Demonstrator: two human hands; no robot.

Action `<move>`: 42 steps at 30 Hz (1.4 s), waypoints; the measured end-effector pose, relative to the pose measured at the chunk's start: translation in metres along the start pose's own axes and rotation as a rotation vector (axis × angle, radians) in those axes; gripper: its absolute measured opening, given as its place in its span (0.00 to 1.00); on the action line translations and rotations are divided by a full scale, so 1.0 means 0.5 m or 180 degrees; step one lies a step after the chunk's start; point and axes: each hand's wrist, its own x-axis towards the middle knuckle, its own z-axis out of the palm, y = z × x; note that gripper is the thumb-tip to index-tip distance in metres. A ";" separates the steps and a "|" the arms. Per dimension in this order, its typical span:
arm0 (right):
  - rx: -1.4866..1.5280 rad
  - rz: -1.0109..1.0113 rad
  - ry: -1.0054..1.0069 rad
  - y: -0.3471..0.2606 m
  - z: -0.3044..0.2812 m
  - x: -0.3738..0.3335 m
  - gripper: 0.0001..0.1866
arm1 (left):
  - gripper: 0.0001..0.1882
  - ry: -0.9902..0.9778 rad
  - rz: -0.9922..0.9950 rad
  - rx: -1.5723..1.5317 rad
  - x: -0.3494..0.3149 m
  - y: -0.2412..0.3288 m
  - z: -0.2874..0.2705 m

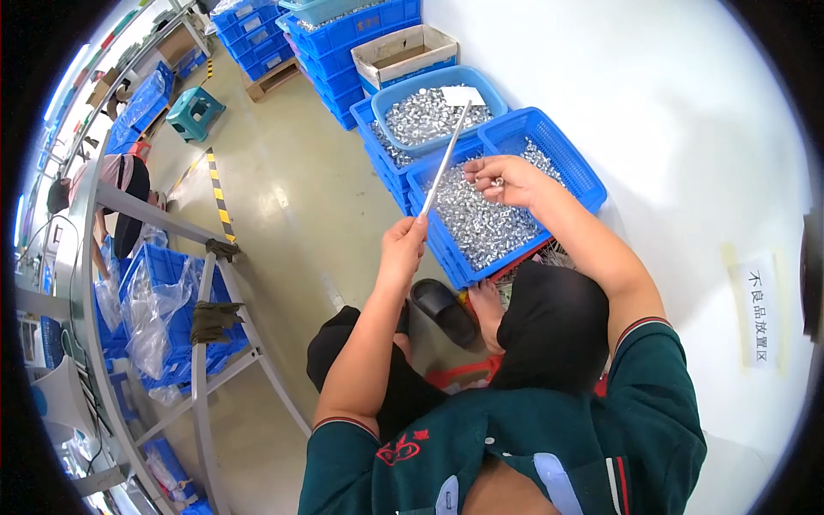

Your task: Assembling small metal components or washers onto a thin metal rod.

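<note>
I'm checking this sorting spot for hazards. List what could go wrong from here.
1. The thin metal rod in the left hand slants over the round blue tub; a swing might scatter parts.
2. The right hand pinches a small metal piece above the blue crate; it could drop.
3. The crates are stacked and could perhaps shift.

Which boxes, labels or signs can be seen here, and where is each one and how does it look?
Paper sign: on the white wall at the right, upright white rectangle with dark characters.
White card: lying on the small metal parts in the light blue tub, small and pale.
Cardboard box: on the stacked blue crates at the top, open, whitish outside, brown inside.
No screen can be made out.
</note>
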 end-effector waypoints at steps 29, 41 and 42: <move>-0.1195 -0.1186 0.0214 -0.069 0.031 -0.050 0.11 | 0.18 0.0044 0.0441 0.1274 -0.035 -0.018 -0.053; -0.0146 -0.0614 -0.0186 -0.058 0.024 -0.038 0.11 | 0.18 -0.0024 0.0346 0.0688 -0.025 -0.015 -0.052; -0.0132 -0.0766 -0.0116 -0.059 0.015 -0.035 0.10 | 0.18 -0.0056 0.0364 0.0689 -0.027 -0.014 -0.053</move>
